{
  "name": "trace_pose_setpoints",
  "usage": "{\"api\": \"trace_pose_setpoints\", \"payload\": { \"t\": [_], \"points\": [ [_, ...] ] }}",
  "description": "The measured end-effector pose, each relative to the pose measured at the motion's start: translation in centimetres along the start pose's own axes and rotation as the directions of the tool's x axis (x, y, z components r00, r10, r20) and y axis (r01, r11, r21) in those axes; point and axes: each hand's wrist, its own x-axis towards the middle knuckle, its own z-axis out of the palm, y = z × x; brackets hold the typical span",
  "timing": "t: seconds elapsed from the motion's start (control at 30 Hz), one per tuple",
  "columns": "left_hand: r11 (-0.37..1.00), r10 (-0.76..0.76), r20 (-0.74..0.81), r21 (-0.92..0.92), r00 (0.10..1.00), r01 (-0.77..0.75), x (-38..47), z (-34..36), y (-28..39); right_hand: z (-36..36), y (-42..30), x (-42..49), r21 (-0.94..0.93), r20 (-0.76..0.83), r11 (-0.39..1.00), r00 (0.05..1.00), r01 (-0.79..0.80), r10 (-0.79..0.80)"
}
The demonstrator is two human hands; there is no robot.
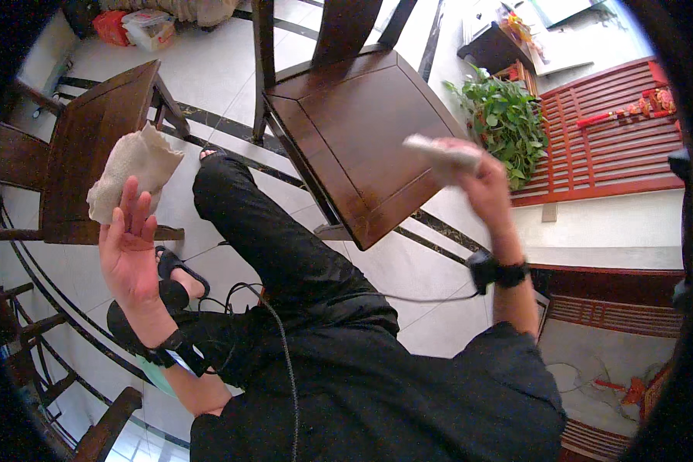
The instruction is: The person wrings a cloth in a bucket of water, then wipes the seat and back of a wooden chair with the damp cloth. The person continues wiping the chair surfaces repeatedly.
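Observation:
My left hand (130,260) is palm up with its fingers extended, in front of a crumpled beige cloth (138,164). The cloth is beyond the fingers, overlapping the edge of the left wooden chair (95,127) in the view; whether the fingers hold it cannot be made out. In my right hand (485,179) is a folded pale cloth (442,153), blurred, over the right side of a dark wooden chair seat (358,127). Each wrist wears a black strapped device, the left one (179,352) and the right one (496,271).
A leafy green plant (499,118) stands beside a red slatted wooden bench (600,144). Black cables (286,341) run across my clothing. More dark wooden furniture (34,341) is at lower left. A red bag (112,28) and a clear plastic container (149,30) lie on the tiled floor.

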Motion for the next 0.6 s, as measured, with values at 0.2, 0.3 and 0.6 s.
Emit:
{"api": "trace_pose_setpoints", "payload": {
  "t": [0.2,0.3,0.6],
  "points": [
    [0.998,-0.059,-0.016,0.013,0.998,0.059,-0.2,0.0,-1.6,4.3,7.1,-7.4,0.119,-0.042,0.935,0.939,-0.334,0.341],
    [0.999,-0.031,-0.011,0.019,0.999,0.031,0.1,1.1,-1.5,5.2,7.3,-7.4,-0.022,-0.242,0.994,0.965,-0.105,0.096],
    [0.999,-0.036,-0.011,0.025,0.999,0.037,-0.3,2.2,-2.1,9.0,6.8,-9.6,-0.432,0.367,0.852,0.921,0.295,-0.132]
  ]
}}
